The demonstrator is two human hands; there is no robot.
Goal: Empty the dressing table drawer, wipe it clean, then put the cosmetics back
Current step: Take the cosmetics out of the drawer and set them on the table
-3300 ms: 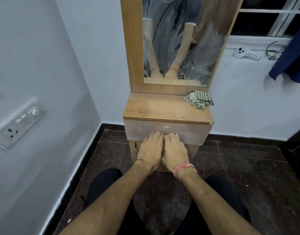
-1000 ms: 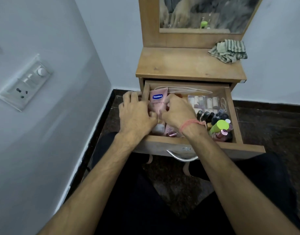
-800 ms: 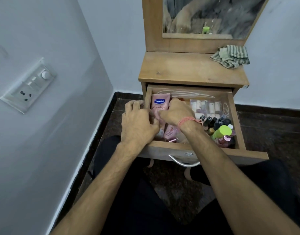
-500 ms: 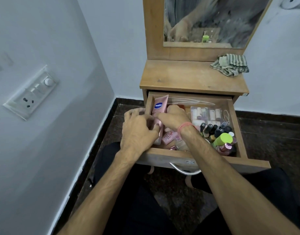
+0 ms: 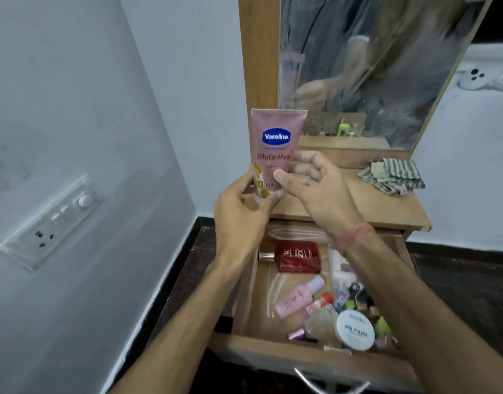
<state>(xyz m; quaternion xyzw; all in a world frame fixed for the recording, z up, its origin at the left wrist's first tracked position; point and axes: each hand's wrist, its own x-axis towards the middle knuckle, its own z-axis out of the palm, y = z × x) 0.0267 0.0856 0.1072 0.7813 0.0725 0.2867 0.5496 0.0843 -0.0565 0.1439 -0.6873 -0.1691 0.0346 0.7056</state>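
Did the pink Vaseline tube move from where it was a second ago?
Yes. The pink Vaseline tube went up out of the drawer; the left hand holds it upright above the tabletop, before the mirror frame.

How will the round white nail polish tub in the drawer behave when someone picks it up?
The nail polish tub leans tilted on other cosmetics in the drawer, so it may slide once its neighbours move. Its round shape suggests it could roll on edge. The smooth lid probably feels slippery; it looks light and rigid.

Pale bluish walls (image 5: 82, 89) meet a dark stone floor (image 5: 458, 268), with a switchboard (image 5: 52, 223) mounted left.
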